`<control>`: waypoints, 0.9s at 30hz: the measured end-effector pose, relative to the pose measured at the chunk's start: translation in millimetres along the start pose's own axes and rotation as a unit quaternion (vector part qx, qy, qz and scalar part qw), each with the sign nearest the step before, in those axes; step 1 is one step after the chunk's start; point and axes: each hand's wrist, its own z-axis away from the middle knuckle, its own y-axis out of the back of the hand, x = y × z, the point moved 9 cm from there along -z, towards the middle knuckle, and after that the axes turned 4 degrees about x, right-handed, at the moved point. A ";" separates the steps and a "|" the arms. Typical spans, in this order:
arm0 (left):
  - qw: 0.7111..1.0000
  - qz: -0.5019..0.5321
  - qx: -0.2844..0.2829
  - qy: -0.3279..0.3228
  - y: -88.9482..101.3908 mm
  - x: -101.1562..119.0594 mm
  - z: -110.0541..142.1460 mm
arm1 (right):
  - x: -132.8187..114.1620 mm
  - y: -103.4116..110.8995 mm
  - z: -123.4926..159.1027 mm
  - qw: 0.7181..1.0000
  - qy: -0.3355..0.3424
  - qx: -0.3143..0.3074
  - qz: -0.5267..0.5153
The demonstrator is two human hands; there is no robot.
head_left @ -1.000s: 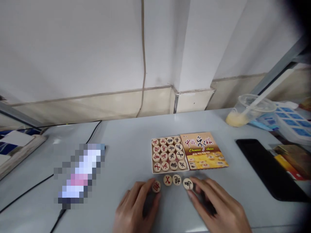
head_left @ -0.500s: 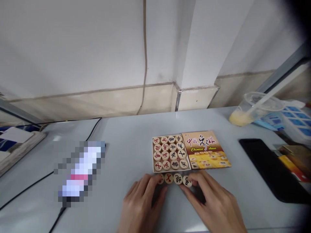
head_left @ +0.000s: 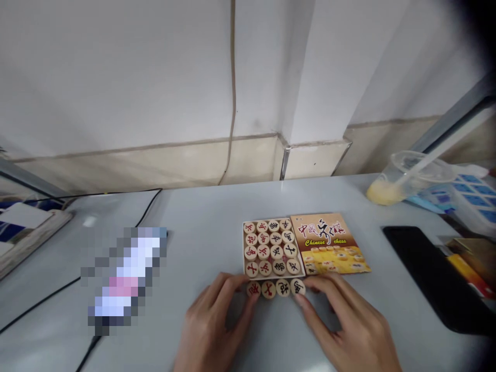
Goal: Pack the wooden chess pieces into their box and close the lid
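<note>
Several round wooden Chinese chess pieces lie in a row against the front of an open box (head_left: pixel 245 253). At the row's left end, my left hand (head_left: pixel 215 318) has thumb and index finger around the red-marked Chinese chess piece (head_left: pixel 253 288). My right hand (head_left: pixel 344 320) pinches the black-marked Chinese chess piece (head_left: pixel 297 286) at the right end. Between these two sit a red piece (head_left: pixel 268 289) and a black piece (head_left: pixel 283 288), untouched by fingers. Inside the box, more pieces (head_left: pixel 276 238) are set in rows, characters facing up.
The printed Chinese chess lid (head_left: pixel 329 243) adjoins the box's right side. Farther right lie a black phone-like slab (head_left: pixel 430 274) and a tilted clear plastic cup (head_left: pixel 391 188) with yellowish contents. A pixelated device (head_left: pixel 129 274) with a black cable (head_left: pixel 89 351) is at left.
My left hand has shifted slightly left, uncovering more of the leftmost piece. My right fingertips have moved to the outer edge of the rightmost piece. The row stays in place.
</note>
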 end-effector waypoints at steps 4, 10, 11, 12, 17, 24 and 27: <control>0.998 -0.024 0.023 0.056 7.4 -20.4 -17.7 | 9.2 12.6 -15.7 0.997 -0.001 0.079 0.022; 0.993 -0.111 -0.015 -0.037 -14.4 -20.3 -18.5 | 23.2 -12.9 -18.8 0.993 0.007 0.033 0.111; 0.991 -0.122 -0.020 -0.045 -16.6 -19.9 -15.6 | 24.1 -14.9 -16.9 0.993 0.008 0.027 0.117; 0.990 -0.129 -0.024 -0.050 -17.8 -19.5 -12.9 | 24.7 -15.7 -15.0 0.992 0.008 0.024 0.120; 0.988 -0.142 -0.026 -0.051 -17.9 -18.2 -10.0 | 24.6 -14.6 -9.4 0.994 0.005 0.012 0.111; 0.990 -0.134 -0.024 -0.046 -17.9 -17.0 -11.0 | 23.6 -14.3 -10.1 0.995 0.007 0.017 0.103; 0.993 -0.109 -0.018 -0.029 -13.5 -18.5 -10.1 | 22.7 -11.6 -12.9 0.995 -0.001 0.026 0.096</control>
